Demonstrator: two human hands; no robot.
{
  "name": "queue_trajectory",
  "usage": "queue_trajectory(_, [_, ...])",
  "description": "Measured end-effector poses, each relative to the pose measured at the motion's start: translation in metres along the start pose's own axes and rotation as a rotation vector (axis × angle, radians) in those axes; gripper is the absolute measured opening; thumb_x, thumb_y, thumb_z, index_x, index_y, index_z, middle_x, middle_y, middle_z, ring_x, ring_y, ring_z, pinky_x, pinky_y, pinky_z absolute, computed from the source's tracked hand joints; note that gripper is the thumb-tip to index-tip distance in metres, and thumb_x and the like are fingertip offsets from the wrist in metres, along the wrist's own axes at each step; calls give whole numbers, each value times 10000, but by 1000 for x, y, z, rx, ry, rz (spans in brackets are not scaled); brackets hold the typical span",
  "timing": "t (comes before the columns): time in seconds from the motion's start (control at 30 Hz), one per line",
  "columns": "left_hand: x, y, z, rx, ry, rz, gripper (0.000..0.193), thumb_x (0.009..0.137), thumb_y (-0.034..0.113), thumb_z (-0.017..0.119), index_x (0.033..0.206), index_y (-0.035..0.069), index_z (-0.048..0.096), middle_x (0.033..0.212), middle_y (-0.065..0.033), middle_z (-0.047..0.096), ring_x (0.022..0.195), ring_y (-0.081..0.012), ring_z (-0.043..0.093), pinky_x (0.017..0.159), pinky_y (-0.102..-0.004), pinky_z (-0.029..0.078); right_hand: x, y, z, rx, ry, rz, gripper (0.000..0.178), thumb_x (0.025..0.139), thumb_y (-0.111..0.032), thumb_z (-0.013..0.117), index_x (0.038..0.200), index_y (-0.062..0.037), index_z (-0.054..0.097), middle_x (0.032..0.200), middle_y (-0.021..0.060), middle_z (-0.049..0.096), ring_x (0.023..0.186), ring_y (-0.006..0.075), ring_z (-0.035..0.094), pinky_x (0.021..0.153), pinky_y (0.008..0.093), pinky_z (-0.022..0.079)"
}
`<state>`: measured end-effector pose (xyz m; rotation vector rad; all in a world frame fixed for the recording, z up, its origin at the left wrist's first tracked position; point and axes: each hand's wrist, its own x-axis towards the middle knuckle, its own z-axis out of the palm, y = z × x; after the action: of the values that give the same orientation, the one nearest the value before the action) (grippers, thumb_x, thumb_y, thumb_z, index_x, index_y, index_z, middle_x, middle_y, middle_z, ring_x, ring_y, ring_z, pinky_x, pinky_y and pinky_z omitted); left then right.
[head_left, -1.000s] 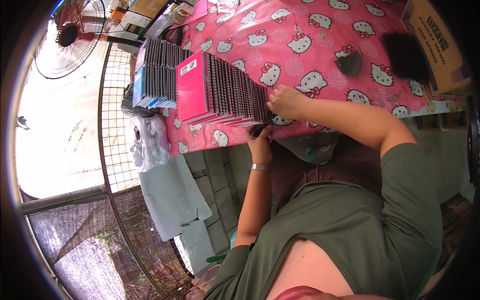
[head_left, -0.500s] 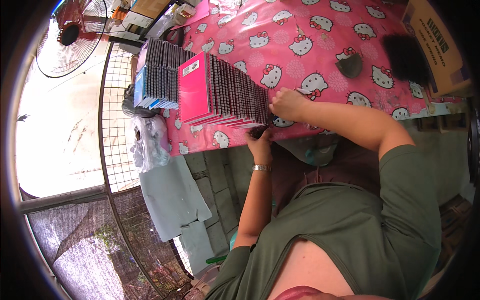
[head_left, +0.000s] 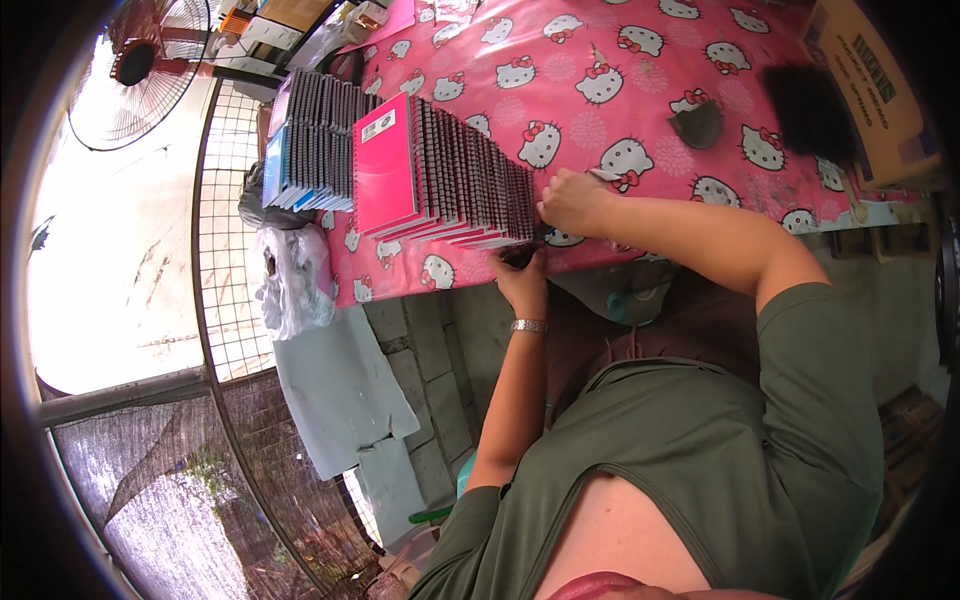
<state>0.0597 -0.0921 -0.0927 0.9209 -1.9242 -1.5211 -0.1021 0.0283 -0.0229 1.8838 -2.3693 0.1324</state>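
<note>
A row of spiral-bound notebooks with pink covers [head_left: 384, 165] stands on the pink tablecloth, its black coils facing right. At the row's near right end, my left hand [head_left: 523, 285] has its fingers closed round a small black thing [head_left: 518, 257], whose kind I cannot make out. My right hand [head_left: 578, 203] is curled up just right of the last notebooks. Its fingertips point towards them, and what they pinch is hidden. A thin pale sliver [head_left: 603, 175] shows beside its knuckles. Behind the pink row on the left are stacked blue-covered spiral notebooks [head_left: 282, 168].
A cardboard box [head_left: 868, 95] stands at the right, beside a black fuzzy mass [head_left: 808, 112]. A dark grey rounded piece [head_left: 697, 126] lies on the tablecloth [head_left: 540, 95]. White plastic bags [head_left: 292, 285] hang at the left corner, and a fan [head_left: 138, 65] stands beyond.
The view has shifted slightly, so the notebooks sit a little further left and higher. Both hands keep nearly the same place and pose at the notebooks' right end.
</note>
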Motion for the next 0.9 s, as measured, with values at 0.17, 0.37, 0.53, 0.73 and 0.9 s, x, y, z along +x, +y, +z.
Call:
queue_trajectory(0.17, [-3,10,1,33,16,-42,387,747,21,769,1050,6,529,944,-87,660,853,-162,637,814,-308,519,-2,-3,-1,111,-182,87,151,801,-183,603,790,-118,739,828,68,730,780,245,713,698,393,532])
queue_trajectory(0.37, [-2,-3,-1,71,54,13,357,773,-33,729,1053,16,514,942,-75,641,783,-143,615,652,-276,518,-8,-3,10,36,-88,115,151,812,-187,595,865,-99,705,844,71,691,837,259,678,768,422,513])
queue_trajectory(0.53, [-14,13,9,145,116,111,390,764,2,755,1079,12,525,927,-92,647,854,-190,620,808,-337,512,-8,-16,5,-137,-31,53,231,888,-198,558,1023,-67,691,998,103,662,1001,278,619,941,520,446])
queue_trajectory(0.73, [-11,23,7,336,138,120,414,725,66,777,1056,15,535,920,-143,667,840,-256,659,795,-359,515,-7,-12,3,-111,-35,127,180,850,-218,576,941,-94,670,926,69,655,942,249,625,810,437,452])
queue_trajectory(0.9, [-11,24,8,270,126,96,402,718,79,769,1042,18,540,901,-155,670,832,-283,665,793,-373,518,7,-15,-5,38,-321,164,256,864,-221,577,1047,-73,677,1019,100,673,1010,270,628,864,472,454])
